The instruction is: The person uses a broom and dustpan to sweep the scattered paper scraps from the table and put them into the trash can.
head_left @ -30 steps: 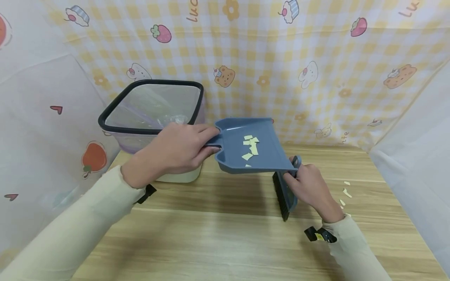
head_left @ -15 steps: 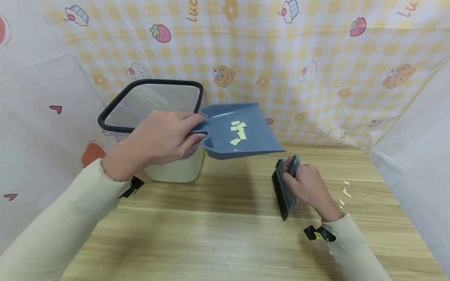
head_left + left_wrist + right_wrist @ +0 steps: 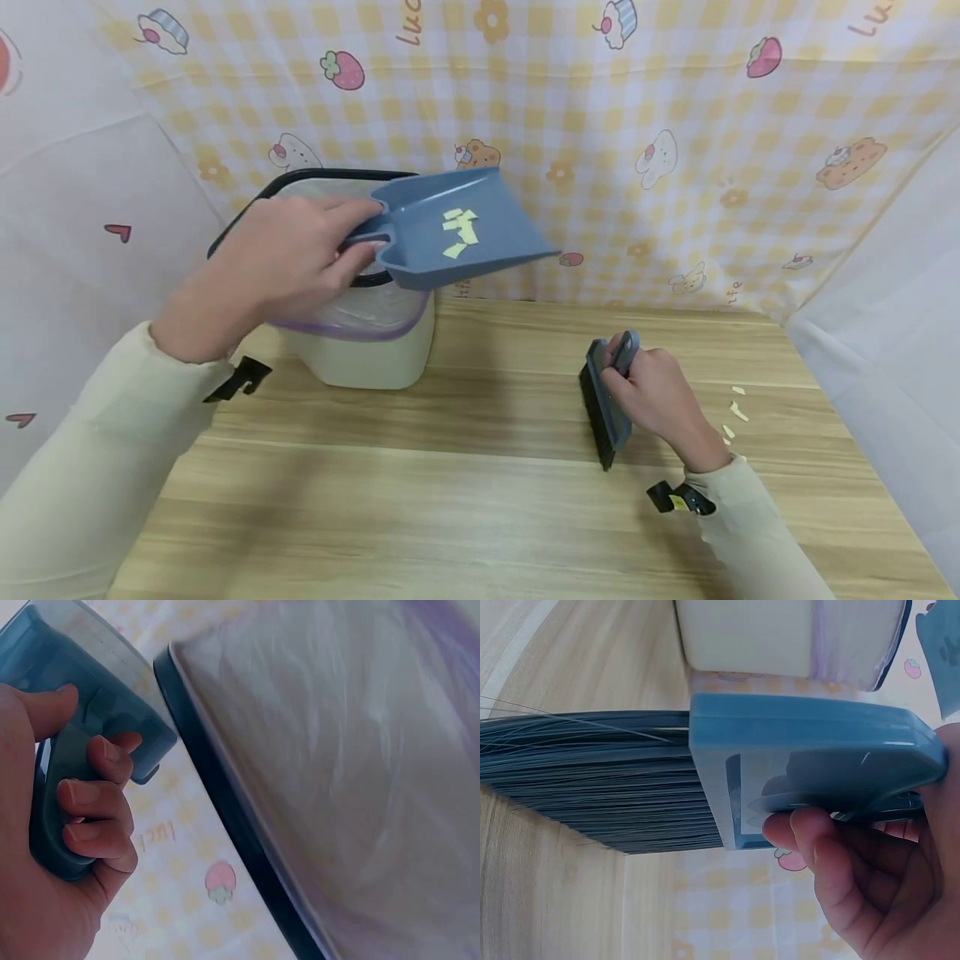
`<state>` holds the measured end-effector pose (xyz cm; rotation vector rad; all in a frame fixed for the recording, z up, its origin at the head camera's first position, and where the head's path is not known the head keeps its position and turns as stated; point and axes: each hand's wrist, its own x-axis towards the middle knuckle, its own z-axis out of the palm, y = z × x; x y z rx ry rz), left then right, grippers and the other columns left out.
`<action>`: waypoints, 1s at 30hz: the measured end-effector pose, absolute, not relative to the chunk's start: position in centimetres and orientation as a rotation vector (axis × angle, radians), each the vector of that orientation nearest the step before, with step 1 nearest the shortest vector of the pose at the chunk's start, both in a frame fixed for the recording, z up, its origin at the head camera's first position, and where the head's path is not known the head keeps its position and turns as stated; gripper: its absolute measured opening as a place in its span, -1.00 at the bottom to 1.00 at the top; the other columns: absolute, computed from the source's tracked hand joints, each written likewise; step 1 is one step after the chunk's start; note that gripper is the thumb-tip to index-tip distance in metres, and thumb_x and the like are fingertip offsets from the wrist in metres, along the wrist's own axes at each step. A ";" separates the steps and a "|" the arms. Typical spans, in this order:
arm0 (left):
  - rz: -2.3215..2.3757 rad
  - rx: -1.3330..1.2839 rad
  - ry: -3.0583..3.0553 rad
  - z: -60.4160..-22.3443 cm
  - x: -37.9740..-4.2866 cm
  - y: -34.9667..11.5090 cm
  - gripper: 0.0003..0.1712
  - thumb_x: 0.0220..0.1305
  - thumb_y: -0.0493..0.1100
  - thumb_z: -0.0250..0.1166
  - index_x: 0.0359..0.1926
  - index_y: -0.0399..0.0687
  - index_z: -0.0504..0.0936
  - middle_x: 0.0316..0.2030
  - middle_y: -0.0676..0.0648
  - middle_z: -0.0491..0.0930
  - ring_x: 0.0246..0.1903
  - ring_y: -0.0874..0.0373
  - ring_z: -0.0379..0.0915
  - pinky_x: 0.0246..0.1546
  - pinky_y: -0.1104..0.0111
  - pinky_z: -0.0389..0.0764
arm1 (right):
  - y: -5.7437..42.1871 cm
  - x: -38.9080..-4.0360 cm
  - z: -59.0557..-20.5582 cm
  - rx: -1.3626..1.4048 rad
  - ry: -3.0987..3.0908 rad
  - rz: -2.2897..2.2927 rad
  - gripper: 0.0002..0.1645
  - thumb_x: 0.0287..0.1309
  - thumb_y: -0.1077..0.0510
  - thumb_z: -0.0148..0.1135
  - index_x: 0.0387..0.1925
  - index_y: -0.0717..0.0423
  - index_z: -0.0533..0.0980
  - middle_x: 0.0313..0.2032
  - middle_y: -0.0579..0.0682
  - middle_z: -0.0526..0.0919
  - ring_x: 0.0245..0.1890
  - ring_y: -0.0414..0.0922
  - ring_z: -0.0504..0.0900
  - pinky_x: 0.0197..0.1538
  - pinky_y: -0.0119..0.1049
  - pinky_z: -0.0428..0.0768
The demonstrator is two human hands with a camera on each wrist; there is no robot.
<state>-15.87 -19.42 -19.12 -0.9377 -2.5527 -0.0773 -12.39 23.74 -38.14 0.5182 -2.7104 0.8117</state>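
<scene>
My left hand (image 3: pixel 288 254) grips the handle of a blue dustpan (image 3: pixel 495 225), raised in front of and partly over the bin's right side. Several pale yellow paper scraps (image 3: pixel 461 232) lie on the pan. In the left wrist view the fingers (image 3: pixel 97 802) curl round the handle beside the dark bin rim (image 3: pixel 217 780). The white bin (image 3: pixel 367 362) has a clear liner bag with a purple edge. Over the table at right, my right hand (image 3: pixel 660 392) holds a blue hand brush (image 3: pixel 611 400), its dark bristles (image 3: pixel 600 780) pointing down in the right wrist view.
More paper scraps (image 3: pixel 738 410) lie on the wooden table (image 3: pixel 465 500), to the right of the right hand. A checked curtain (image 3: pixel 570 108) hangs behind, and white sheets (image 3: pixel 892 308) stand along both sides.
The left hand has carried the dustpan up and to the left, toward the bin, with the scraps still on it. My right hand and the brush have stayed almost where they were.
</scene>
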 end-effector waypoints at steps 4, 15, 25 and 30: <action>-0.099 -0.895 -2.567 -18.8 -16.3 -20.6 -0.54 0.56 -0.08 0.29 0.31 -0.26 0.64 0.06 -0.36 0.75 -0.06 -0.33 0.73 -0.16 -0.27 0.66 | 23.8 -12.4 -38.1 0.519 -2.708 0.810 -0.92 0.36 0.29 0.15 -0.23 0.08 0.55 -0.65 -0.20 0.49 -0.64 -0.22 0.45 -0.49 -0.25 0.45; -0.132 -0.705 -2.748 -19.2 -17.4 -24.5 -0.47 0.62 -0.10 0.22 0.42 -0.35 0.54 0.17 -0.48 0.66 -0.04 -0.42 0.63 -0.02 -0.31 0.57 | 23.8 -12.4 -38.1 0.523 -2.707 0.799 -0.91 0.35 0.30 0.15 -0.23 0.08 0.54 -0.66 -0.21 0.47 -0.66 -0.23 0.44 -0.49 -0.25 0.45; -0.088 -0.495 -2.849 -19.8 -17.2 -28.4 -0.40 0.64 -0.05 0.22 0.46 -0.38 0.49 0.29 -0.53 0.57 0.15 -0.51 0.55 0.10 -0.36 0.53 | 23.7 -12.5 -38.3 0.530 -2.691 0.807 -0.91 0.32 0.30 0.15 -0.25 0.07 0.55 -0.68 -0.24 0.44 -0.68 -0.23 0.41 -0.51 -0.26 0.43; -0.029 -0.422 -2.873 -20.2 -17.2 -29.9 -0.40 0.64 -0.02 0.22 0.44 -0.37 0.48 0.29 -0.55 0.55 0.07 -0.49 0.57 -0.07 -0.34 0.58 | 23.7 -12.5 -38.3 0.538 -2.677 0.805 -0.91 0.30 0.30 0.15 -0.26 0.08 0.55 -0.69 -0.25 0.43 -0.68 -0.25 0.40 -0.53 -0.27 0.42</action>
